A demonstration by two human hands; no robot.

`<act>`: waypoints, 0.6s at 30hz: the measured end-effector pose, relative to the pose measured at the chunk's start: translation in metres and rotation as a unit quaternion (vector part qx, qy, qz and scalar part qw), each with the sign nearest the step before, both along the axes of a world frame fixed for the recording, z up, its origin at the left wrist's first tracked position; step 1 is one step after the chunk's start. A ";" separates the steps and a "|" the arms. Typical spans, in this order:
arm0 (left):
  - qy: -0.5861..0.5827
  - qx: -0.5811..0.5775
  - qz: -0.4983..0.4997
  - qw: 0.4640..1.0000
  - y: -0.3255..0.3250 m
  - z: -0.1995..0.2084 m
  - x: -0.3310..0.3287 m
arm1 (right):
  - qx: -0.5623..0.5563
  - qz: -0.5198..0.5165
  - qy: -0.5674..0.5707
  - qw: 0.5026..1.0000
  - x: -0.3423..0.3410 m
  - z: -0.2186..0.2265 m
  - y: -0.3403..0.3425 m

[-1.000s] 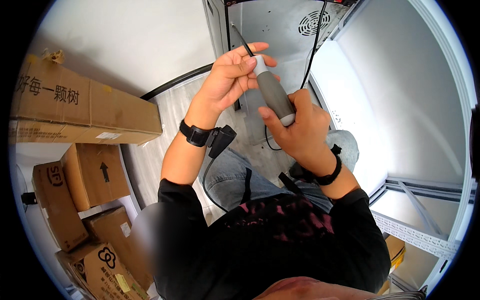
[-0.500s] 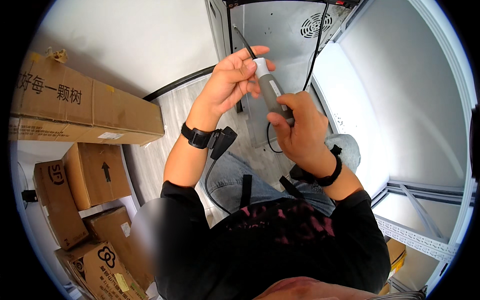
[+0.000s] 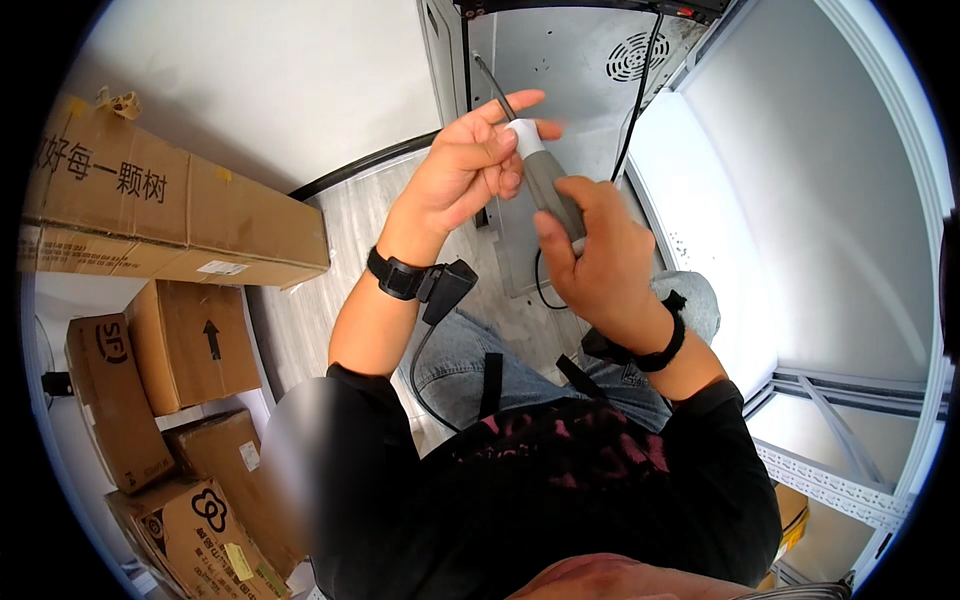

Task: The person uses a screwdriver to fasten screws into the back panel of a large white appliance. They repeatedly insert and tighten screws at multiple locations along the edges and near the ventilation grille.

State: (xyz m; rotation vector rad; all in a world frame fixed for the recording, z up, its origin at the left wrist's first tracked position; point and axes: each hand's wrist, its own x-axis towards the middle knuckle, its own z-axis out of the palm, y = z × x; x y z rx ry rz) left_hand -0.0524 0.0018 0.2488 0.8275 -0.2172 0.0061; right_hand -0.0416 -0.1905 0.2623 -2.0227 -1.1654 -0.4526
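Observation:
I hold a screwdriver [image 3: 553, 188] with a thick grey handle and a white collar, slanting up and away from me. Its thin dark shaft reaches toward the upright edge of a grey metal cabinet [image 3: 540, 75]; the tip is too small to make out. My left hand [image 3: 470, 165] pinches the white collar between thumb and curled fingers, with the forefinger stretched out past it. At the near end of the handle, my right hand [image 3: 605, 255] grips with thumb and forefinger, its other fingers tucked out of sight.
Black cables [image 3: 636, 110] hang in front of the cabinet, which has a round vent [image 3: 637, 57]. A white metal frame with panels [image 3: 830, 220] stands at right. Cardboard boxes [image 3: 205, 345] are stacked at left, with a long carton [image 3: 255, 220] above. Pale wood-look flooring [image 3: 300, 310] lies below.
The screwdriver's handle has turned about its length: the pale label that faced up is now out of sight. My right fingers have shifted slightly around it; my left hand stays at the collar.

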 end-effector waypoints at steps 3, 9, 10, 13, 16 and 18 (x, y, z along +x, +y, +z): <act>0.013 0.009 0.022 1.000 -0.002 -0.010 0.002 | 0.013 0.002 -0.026 1.000 -0.001 0.000 0.000; 0.054 -0.002 0.021 0.998 0.002 -0.012 0.000 | 0.046 0.074 -0.134 0.987 -0.002 0.002 0.001; 0.064 0.003 0.034 0.997 0.002 -0.013 0.001 | 0.050 0.070 -0.149 0.985 -0.003 0.000 0.003; 0.037 -0.022 0.006 0.999 -0.003 0.000 -0.002 | 0.011 0.045 -0.104 0.993 -0.005 -0.005 0.001; 0.004 -0.024 -0.004 1.000 0.001 -0.005 -0.002 | 0.003 0.061 -0.069 0.996 -0.004 -0.001 0.002; -0.002 -0.025 -0.007 1.000 0.005 -0.011 -0.002 | 0.048 0.089 -0.082 0.992 -0.002 0.004 0.006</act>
